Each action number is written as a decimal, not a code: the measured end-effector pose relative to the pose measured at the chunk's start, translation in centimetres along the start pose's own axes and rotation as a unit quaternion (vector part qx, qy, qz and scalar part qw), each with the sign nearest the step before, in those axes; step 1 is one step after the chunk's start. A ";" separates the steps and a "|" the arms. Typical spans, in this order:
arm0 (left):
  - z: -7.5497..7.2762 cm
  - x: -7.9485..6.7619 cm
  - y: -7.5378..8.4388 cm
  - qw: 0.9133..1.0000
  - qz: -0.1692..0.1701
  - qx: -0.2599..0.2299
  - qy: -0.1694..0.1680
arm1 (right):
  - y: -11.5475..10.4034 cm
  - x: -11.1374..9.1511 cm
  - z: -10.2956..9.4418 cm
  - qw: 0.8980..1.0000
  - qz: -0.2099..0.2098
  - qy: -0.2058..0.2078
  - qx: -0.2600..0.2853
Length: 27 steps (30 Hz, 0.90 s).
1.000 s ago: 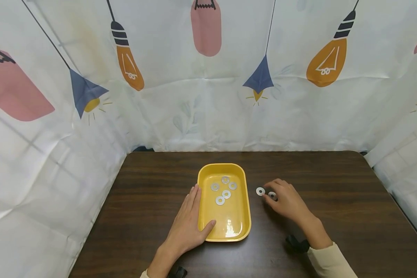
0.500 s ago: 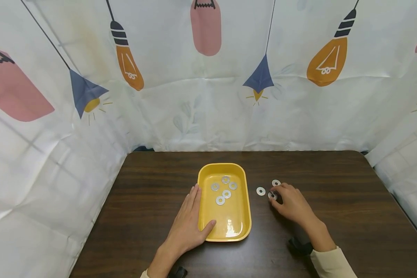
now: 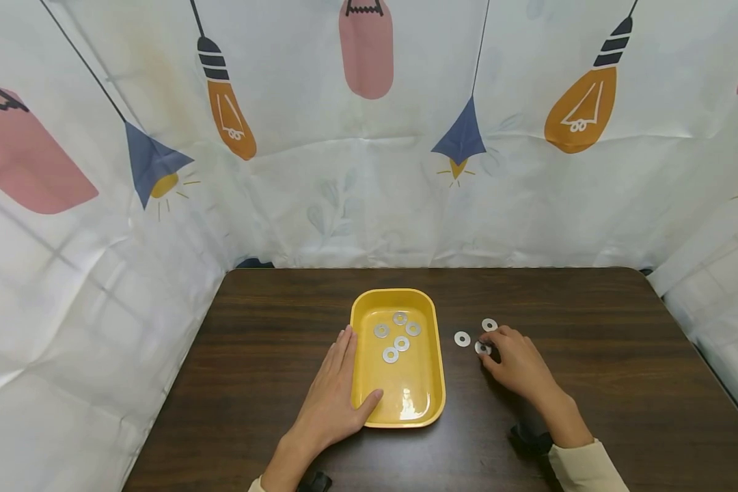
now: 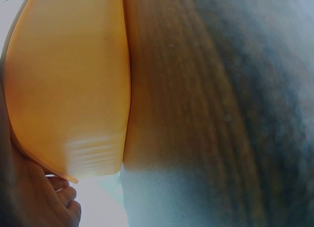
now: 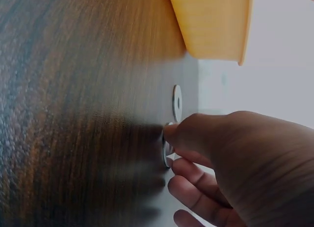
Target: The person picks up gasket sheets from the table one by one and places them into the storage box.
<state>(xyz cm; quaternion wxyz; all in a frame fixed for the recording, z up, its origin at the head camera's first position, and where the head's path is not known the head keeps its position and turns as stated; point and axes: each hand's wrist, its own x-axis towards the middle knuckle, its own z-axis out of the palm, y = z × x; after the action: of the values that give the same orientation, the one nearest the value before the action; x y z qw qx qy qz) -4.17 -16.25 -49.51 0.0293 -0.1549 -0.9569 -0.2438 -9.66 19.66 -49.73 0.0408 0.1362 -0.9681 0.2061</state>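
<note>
My left hand (image 3: 332, 396) lies along the left side of a yellow tray (image 3: 427, 403), fingers straight beside the rim and thumb over the near left corner. Several flat metal washers (image 3: 390, 354) lie inside the tray, toward its far half. To the right of it, my right hand (image 3: 519, 365) pinches a washer (image 3: 482, 348) at the table top between thumb and index finger. The right wrist view shows this washer (image 5: 166, 156) partly hidden by the thumb. Two more washers lie close by: one (image 3: 462, 339) to the left, another (image 3: 489, 324) just beyond the fingers.
The tray stands on a dark wood-grain table (image 3: 270, 321). A white curtain (image 3: 283, 205) printed with lamps and bulbs hangs behind the table's far edge and at both sides. Dark wrist straps (image 3: 529, 437) sit below each hand.
My right hand has shifted slightly right and toward me, uncovering the far washer, and its thumb and index finger have come to the near one. The left hand and tray have stayed put.
</note>
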 end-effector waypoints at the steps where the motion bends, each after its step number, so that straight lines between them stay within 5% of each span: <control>1: 0.0 0.0 0.0 1.000 0.000 0.000 0.000 | 0.0 0.0 0.0 1.000 0.001 0.000 -0.002; 27: 0.1 0.0 -0.1 1.000 0.001 0.004 0.002 | -0.3 0.1 -0.3 0.998 0.012 -0.008 -0.059</control>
<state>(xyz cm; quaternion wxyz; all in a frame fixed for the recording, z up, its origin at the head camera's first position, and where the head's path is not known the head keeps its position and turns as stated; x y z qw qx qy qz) -4.15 -16.26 -49.66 0.0324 -0.1548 -0.9578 -0.2401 -9.65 19.49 -49.36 0.0389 0.1235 -0.9804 0.1486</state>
